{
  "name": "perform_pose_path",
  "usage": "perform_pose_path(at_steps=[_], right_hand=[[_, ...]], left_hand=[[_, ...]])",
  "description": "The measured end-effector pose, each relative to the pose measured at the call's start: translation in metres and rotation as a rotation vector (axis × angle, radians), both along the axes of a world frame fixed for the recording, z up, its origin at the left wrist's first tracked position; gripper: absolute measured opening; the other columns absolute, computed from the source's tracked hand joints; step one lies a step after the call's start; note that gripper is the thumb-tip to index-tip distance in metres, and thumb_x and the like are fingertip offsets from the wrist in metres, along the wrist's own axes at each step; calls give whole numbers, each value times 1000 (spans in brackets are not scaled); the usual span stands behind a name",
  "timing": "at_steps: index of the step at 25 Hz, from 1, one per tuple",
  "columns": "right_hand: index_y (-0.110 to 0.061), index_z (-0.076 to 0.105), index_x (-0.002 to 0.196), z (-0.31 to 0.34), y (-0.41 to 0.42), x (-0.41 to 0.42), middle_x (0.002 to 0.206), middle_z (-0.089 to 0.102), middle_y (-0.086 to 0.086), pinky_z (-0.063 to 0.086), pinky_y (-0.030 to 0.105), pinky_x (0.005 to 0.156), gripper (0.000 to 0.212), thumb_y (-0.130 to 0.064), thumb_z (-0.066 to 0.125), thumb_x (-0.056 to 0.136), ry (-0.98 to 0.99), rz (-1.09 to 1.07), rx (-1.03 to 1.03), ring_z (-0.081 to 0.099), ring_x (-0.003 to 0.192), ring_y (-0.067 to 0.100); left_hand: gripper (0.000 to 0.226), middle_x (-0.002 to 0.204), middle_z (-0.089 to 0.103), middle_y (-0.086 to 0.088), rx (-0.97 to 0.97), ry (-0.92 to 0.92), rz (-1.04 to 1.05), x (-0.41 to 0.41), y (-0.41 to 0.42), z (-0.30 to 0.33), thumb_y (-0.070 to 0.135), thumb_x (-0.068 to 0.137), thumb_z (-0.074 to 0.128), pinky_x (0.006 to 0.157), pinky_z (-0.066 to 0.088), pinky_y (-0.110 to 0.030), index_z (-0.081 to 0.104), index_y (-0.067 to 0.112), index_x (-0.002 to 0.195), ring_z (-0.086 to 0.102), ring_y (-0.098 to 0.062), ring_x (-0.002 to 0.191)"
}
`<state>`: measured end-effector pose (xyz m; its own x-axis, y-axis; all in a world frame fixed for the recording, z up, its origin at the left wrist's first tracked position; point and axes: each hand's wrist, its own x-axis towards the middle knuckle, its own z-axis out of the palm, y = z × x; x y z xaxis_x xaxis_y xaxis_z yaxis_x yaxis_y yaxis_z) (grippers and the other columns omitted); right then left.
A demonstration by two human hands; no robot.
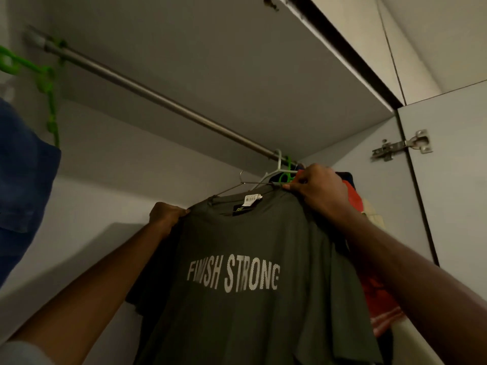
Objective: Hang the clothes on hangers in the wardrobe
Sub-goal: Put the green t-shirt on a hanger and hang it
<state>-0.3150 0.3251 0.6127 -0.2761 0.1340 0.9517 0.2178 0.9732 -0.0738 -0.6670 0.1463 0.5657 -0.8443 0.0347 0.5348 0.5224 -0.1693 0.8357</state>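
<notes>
Dim and yellowish inside the wardrobe, brighter toward the upper right. Soft shadow across the back wall. Motion blur on the rail at far left. Wide-angle bending of straight lines near the edges.

Two bare forearms reach up from the bottom corners; the left hand and right hand wear no gloves, and a pale grey sleeve edge shows at the lower left
</notes>
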Motion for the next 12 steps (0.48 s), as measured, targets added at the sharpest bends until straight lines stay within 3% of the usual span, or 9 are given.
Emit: perform_pose_path(at_steps=[2,7,10,12], right_hand=[[-23,76,78,21,5,-13,76,69,-2,59,42,65,36,-58,73,86,23,-68,-5,65,71,18],[-17,73,75,63,11,-32,75,67,1,42,29,57,39,-55,74,87,82,-158,-44,62,70,21],[-16,74,81,78,12,-39,83,70,3,51,35,65,33,-48,76,86,186,-219,-45,64,76,26],[-16,72,85,82,8,-43,86,67,3,46,34,65,29,-45,74,89,203,-229,-31,61,75,26]], left_hand=[[34,91,70,-15,-2,19,1,-13,20,25,24,73,92,81,61,-40,66,3,81,69,-34,83],[33,95,70,-17,17,29,-45,-45,68,77,19,76,89,70,54,-31,66,-3,85,64,-29,73],[33,77,59,-10,63,44,-50,-53,92,97,16,82,86,72,50,-30,56,7,70,54,-23,62],[32,76,59,-10,56,41,-66,-63,102,108,21,81,86,73,51,-30,60,4,75,56,-23,64]])
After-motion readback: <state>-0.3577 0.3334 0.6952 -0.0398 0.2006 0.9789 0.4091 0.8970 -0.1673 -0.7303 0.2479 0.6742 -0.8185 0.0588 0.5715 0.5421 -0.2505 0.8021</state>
